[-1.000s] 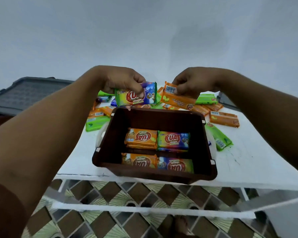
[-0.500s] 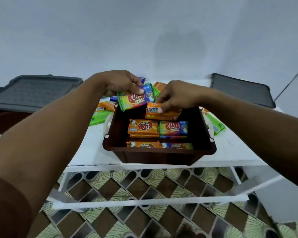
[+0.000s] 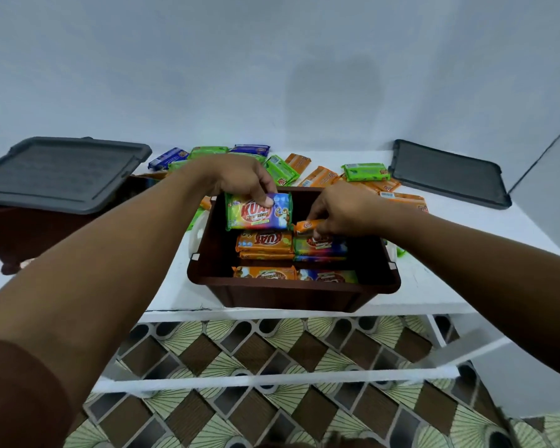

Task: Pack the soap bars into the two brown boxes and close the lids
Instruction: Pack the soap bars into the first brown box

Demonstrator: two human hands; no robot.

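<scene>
Over the open brown box (image 3: 291,286), a multicoloured soap bar (image 3: 258,211) is pinched in the left hand (image 3: 243,179); an orange soap bar (image 3: 306,225) is gripped by the right hand (image 3: 343,210). Packed bars lie below; loose bars (image 3: 366,172) are scattered on the white table (image 3: 434,286).

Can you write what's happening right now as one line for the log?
left hand: holds rainbow bar over box | right hand: lowers orange bar into box | lid: off

A white table (image 3: 434,286) stands against a pale wall (image 3: 272,59), above a brown-and-green patterned floor (image 3: 272,367).
</scene>
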